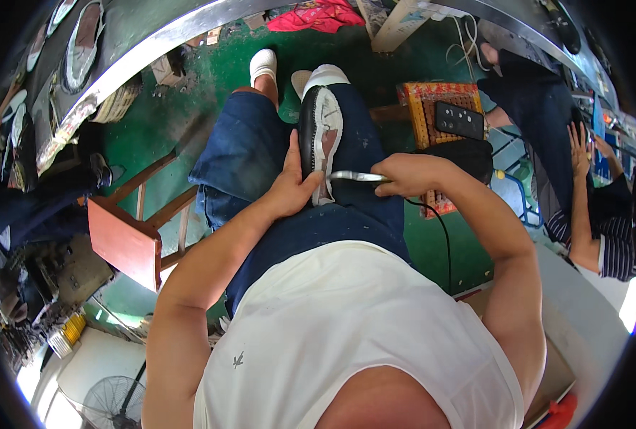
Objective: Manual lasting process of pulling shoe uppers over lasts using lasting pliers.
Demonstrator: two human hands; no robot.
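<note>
A black shoe upper [307,136] lies bottom up along my right thigh, its pale edge turned in around a brown and white inner sole. My left hand [289,189] grips it from the left, fingers along the black side and thumb over the underside near the close end. In my right hand [414,175] are silver lasting pliers [357,176], closed in the fist. Their curved jaws point left and reach the right edge of the shoe near my left thumb; whether they pinch the material, I cannot tell.
To the right, a woven-topped stool [425,114] carries a black phone [460,120] and a black bag [468,159]. A wooden stool [125,239] stands at left. Shoes [85,46] lie on the metal-edged bench ahead. Another person's hand [579,146] shows at far right.
</note>
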